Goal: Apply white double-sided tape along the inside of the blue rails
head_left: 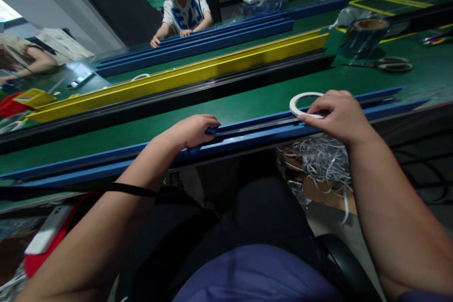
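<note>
White tape roll [307, 105], resting on blue channel rail [247, 136], dark strip [255, 127] inside

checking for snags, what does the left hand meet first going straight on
Along the blue rail, the left hand would probably meet the right hand first, holding the white tape roll; depth is unclear.

left hand [193, 131] on blue rail [255, 138] | right hand [338, 118] holding white tape roll [293, 105]

dim indoor light, glare from a window [7, 12] far left, edges bowed and stretched.
</note>
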The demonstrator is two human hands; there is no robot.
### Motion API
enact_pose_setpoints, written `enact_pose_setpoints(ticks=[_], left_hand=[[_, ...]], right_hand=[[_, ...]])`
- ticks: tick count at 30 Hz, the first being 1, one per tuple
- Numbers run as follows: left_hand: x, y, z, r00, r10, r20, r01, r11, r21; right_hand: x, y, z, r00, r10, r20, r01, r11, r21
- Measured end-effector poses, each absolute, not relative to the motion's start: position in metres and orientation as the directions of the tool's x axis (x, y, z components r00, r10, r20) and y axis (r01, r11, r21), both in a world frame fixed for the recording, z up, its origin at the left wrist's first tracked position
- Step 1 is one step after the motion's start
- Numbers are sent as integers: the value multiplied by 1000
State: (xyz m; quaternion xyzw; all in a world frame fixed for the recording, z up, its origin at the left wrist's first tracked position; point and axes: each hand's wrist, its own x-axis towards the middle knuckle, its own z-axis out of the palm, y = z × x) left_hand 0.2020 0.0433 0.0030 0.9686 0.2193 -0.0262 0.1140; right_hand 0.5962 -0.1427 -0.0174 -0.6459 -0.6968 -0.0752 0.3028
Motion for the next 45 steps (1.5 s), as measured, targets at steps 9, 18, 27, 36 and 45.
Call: enact_pose_setpoints(ticks=[9, 18, 27, 36, 45], left_hand=[[215, 35, 15, 885, 443, -142, 463, -871, 167], [237, 33, 14, 867, 479, -137, 492, -867, 78], [220, 35, -8, 854, 520, 4, 507, -834, 217], [217, 29, -13, 812, 583, 19, 565, -794, 223], [217, 29, -9, 836, 549, 28, 534, -823, 196]], right_hand=[[594, -139, -20, 53, 857, 513, 950, 116, -291], [593, -137, -20, 86, 870, 486, 957, 64, -283], [592, -136, -16, 201, 874, 443, 917, -9, -398], [604, -130, -26, 194, 854, 482, 956, -55, -287], [609, -123, -29, 234, 881, 411, 969, -180, -167]])
